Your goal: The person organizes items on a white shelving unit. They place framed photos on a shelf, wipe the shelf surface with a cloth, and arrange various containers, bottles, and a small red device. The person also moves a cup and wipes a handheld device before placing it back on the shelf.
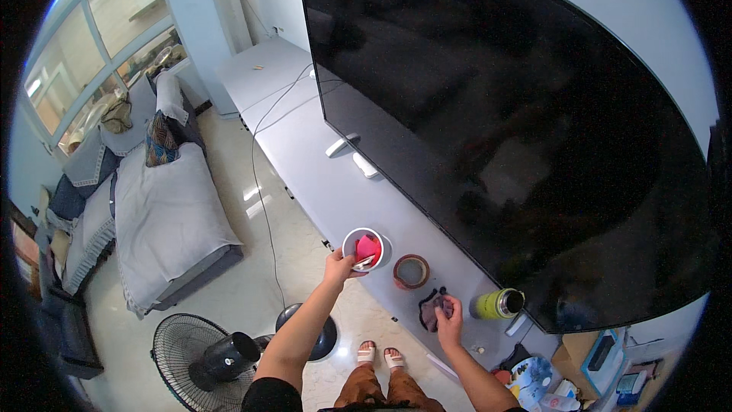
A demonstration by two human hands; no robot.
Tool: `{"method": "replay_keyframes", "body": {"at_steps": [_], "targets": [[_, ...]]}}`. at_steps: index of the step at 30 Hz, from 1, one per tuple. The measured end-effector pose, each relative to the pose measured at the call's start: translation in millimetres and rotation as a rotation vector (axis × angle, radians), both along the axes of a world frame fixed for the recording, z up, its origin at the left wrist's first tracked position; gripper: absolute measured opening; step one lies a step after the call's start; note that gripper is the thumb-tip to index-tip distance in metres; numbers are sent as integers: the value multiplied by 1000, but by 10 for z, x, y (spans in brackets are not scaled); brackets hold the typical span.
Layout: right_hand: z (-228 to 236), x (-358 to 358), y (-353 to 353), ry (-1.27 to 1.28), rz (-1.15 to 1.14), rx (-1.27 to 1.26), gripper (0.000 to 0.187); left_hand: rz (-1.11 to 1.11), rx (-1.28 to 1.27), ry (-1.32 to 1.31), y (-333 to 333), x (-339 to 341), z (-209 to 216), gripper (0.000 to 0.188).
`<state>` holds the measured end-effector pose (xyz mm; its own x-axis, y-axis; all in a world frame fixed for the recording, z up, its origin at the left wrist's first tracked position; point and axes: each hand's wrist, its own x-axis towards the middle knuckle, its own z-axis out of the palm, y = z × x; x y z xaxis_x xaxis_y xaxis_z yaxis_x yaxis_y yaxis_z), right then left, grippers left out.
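Note:
My left hand grips the near rim of a round white tub, which stands at or just over the cabinet's front edge. Inside the tub are a bright pink-red item and something small and white. Between the fingers of my right hand is a crumpled dark grey-purple cloth, low over the cabinet top. A brown ring like a roll of tape lies between the two hands. To the right of my right hand, a yellow-green bottle leans or lies on the cabinet.
A large dark television stands along the long pale cabinet. A black fan is at lower left, near a cable running over the floor. Cloth-covered sofa at left. An open cardboard box and clutter sit at lower right.

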<state>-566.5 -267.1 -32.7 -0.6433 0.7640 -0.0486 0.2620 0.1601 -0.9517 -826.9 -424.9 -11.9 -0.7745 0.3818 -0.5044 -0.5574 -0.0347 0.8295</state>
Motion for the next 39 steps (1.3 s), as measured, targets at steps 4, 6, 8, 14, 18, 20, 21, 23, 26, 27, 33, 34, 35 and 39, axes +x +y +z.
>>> {"method": "replay_keyframes", "body": {"at_steps": [4,6,8,14,18,20,21,23,26,27,33,34,35,39], "targets": [[816,-585,-382,350,82,-24,46,-93,77,-61,-231,274,352,34],[1010,-914,-546,304,260,261,45,-147,49,-47,-225,506,605,30],[1099,-1079,-673,360,232,284,45,-116,109,-90,-257,666,663,27],[704,-1143,-238,198,234,-320,23,-144,47,-28,-445,853,875,26],[684,-918,-473,443,66,46,22,-235,-48,67,-432,967,921,23],[1274,-632,-700,401,126,282,26,-288,-80,105,-435,1050,939,23],[1319,-549,-669,309,106,290,26,-323,-69,117,-415,1109,1090,24],[1323,-336,-542,209,78,199,27,-356,-25,78,-384,1316,1346,24],[1367,-7,-260,235,140,-447,32,-529,-52,144,-332,1615,1502,25],[1377,132,-226,203,128,-474,31,-557,8,94,-318,1733,1538,27],[1444,1170,-524,229,-182,222,28,-668,39,-229,-136,2294,1414,27],[1475,1396,-608,231,-232,334,28,-680,86,-293,-105,2432,1379,27],[1459,1651,-677,195,-276,523,29,-704,78,-312,-34,2611,1408,24],[1402,2656,-1091,264,-425,641,40,-747,-25,-171,207,3565,1581,19]]}}
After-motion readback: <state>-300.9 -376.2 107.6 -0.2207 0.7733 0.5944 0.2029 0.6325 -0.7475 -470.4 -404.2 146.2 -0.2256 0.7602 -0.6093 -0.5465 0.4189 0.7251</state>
